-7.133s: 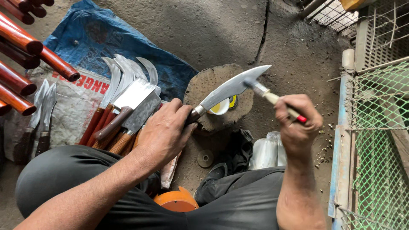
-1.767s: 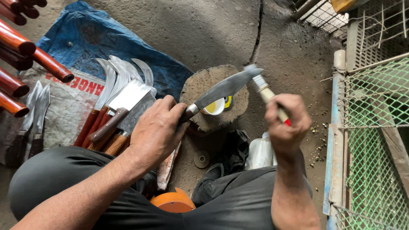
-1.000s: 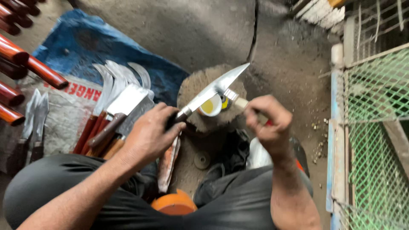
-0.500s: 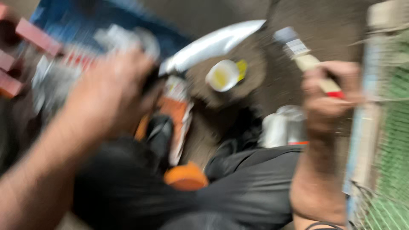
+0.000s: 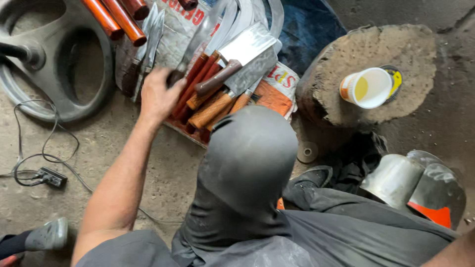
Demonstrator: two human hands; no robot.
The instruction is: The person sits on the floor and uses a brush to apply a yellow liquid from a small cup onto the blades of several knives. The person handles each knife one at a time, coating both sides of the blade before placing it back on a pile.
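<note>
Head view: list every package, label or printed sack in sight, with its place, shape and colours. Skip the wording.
Printed sack: top centre, under the knives; whitish woven cloth with red lettering.
Second sack piece: right of the knife handles; white and orange, crumpled.
Small tub: on the stump at right; round, white, open, yellowish inside.
Tub lid: beside the tub, partly hidden; round, yellow label, dark rim.

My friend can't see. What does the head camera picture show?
A person's left hand reaches onto a pile of wooden-handled knives and cleavers lying on sacks on the ground. Their knee is in the middle, and a small yellow-filled tub sits on a stump.
</note>
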